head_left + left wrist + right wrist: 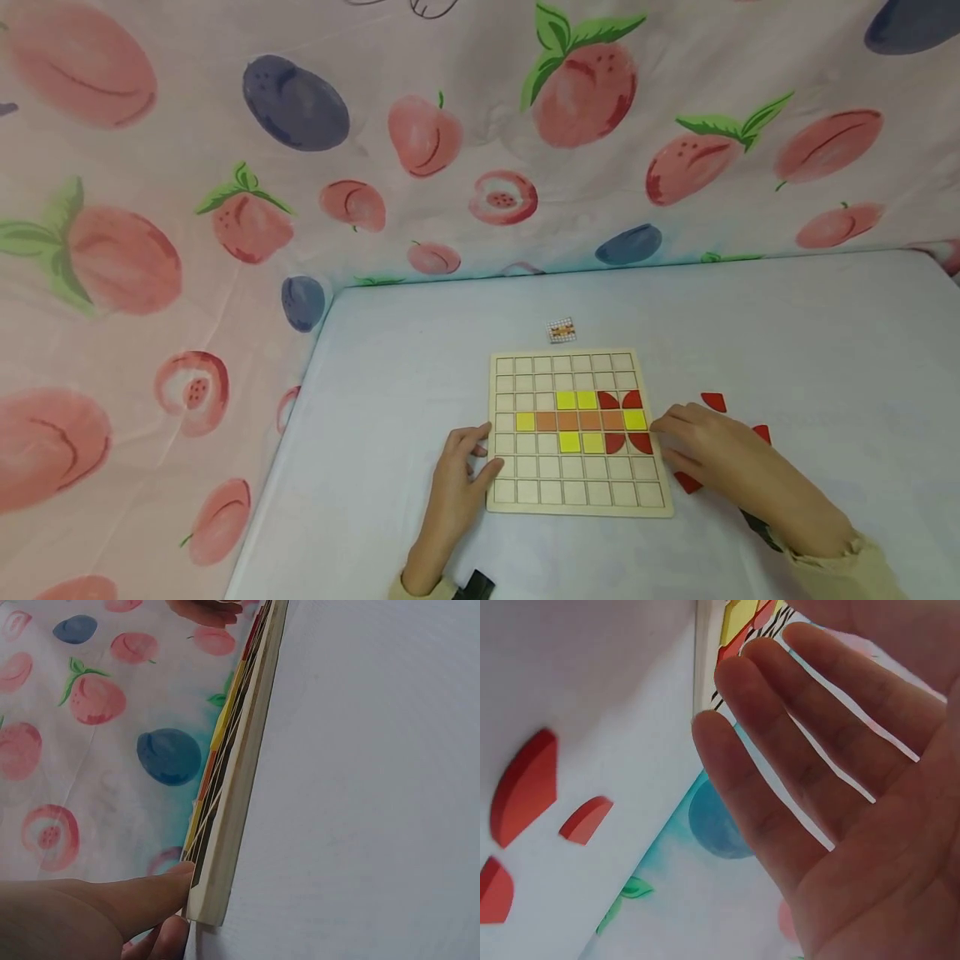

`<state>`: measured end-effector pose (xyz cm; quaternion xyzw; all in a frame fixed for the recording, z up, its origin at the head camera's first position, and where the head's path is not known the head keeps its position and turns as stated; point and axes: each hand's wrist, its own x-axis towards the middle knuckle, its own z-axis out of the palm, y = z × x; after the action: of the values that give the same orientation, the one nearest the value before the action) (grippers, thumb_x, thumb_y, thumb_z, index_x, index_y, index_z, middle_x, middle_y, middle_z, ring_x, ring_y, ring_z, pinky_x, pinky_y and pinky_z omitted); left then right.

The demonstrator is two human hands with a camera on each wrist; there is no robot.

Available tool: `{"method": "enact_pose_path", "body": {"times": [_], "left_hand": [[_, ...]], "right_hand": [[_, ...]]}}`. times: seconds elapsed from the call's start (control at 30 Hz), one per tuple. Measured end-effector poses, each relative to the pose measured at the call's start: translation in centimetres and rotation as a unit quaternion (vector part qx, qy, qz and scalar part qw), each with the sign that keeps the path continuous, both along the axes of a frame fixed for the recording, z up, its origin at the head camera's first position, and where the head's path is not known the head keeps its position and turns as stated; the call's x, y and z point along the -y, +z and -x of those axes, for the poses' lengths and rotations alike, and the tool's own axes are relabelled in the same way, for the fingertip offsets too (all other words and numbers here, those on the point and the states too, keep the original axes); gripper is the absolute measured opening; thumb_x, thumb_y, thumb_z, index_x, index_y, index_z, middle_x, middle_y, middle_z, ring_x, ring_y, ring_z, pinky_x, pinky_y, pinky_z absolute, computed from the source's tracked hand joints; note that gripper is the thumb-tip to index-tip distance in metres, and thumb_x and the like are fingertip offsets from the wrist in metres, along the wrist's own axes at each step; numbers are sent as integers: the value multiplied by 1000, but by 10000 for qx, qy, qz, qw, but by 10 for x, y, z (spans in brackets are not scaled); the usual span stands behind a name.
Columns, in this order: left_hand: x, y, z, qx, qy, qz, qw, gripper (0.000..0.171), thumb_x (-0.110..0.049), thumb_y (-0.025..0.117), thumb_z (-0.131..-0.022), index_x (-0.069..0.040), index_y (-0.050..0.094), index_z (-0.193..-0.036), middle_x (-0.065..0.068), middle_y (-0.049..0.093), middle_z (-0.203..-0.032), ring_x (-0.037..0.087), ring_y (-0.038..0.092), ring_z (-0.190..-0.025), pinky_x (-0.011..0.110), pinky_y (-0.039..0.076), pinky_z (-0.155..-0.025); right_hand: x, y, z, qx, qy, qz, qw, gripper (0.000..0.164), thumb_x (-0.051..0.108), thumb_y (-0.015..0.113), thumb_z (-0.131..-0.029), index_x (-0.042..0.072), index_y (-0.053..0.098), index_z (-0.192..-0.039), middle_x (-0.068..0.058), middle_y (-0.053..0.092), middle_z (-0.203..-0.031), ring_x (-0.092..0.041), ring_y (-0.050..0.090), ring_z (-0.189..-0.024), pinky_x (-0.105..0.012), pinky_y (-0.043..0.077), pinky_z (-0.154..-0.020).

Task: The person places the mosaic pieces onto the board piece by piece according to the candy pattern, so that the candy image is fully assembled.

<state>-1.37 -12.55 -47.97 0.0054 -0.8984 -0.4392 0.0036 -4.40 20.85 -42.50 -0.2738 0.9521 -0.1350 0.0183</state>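
A square wooden grid board (pixel 582 511) lies on the table. Yellow square tiles (pixel 570 442), a row of orange square tiles (pixel 567 421) and red quarter-circle tiles (pixel 641 442) sit in its cells, forming a shape toward the right side. My left hand (pixel 455 471) rests against the board's left edge, thumb and forefinger spread apart; in the left wrist view the thumb (pixel 154 896) touches the board near a corner. At the right edge is my right hand (pixel 705 442), its fingers (pixel 772 757) nearly straight and fingertips close by the rim. Nothing shows in its palm.
Loose red quarter-circle tiles (pixel 714 402) lie right of the board, partly behind the right hand and forearm. A small printed pattern card (pixel 561 330) lies beyond the board's far edge. Fruit-printed cloth (pixel 427 225) borders the white table (pixel 375 400) at the back and left.
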Motion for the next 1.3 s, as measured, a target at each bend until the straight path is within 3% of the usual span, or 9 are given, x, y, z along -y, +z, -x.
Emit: {"method": "enact_pose_path", "body": {"times": [0.3, 0.53, 0.97, 1.17, 1.3], "left_hand": [[1, -1, 1, -52, -22, 28, 10000, 48, -8, 76, -86, -5, 62, -132, 1, 58, -115, 9, 53, -91, 22, 43, -72], [0, -2, 1, -7, -35, -9, 10000, 48, -8, 76, -86, -6, 62, -132, 1, 58, -115, 10, 54, -91, 21, 43, -73], [1, -1, 2, 178, -34, 9, 9998, 49, -10, 76, -87, -8, 61, -134, 0, 57, -115, 9, 53, -91, 20, 43, -74], [0, 0, 2, 167, -26, 1, 9999, 48, -10, 76, -87, -7, 61, -133, -1, 57, -115, 9, 52, -91, 21, 43, -73], [1, 0, 1, 186, -44, 39, 9998, 49, -10, 76, -87, -7, 61, -134, -1, 57, -115, 9, 52, -91, 21, 43, -73]], "right_hand": [[-13, -8, -7, 581, -215, -14, 9981, 27, 14, 84, -77, 12, 74, -103, 3, 66, -99, -19, 62, -92, -38, 56, -78], [-22, -18, -12, 856, -352, -200, 9955, 30, 28, 86, -74, 12, 75, -98, 4, 66, -97, -19, 63, -91, -41, 56, -80], [-28, -19, -14, 1029, -165, -84, 9945, 18, 28, 87, -73, 23, 75, -86, 16, 58, -86, -1, 52, -76, -26, 55, -70], [-28, -19, -11, 1256, -93, 13, 9920, 18, 26, 87, -74, 26, 71, -83, 17, 56, -83, 0, 47, -74, -23, 52, -68], [-26, -18, -11, 1571, -262, 73, 9872, 22, 25, 87, -74, 26, 66, -82, 17, 55, -80, -1, 46, -71, -22, 50, -66]]}}
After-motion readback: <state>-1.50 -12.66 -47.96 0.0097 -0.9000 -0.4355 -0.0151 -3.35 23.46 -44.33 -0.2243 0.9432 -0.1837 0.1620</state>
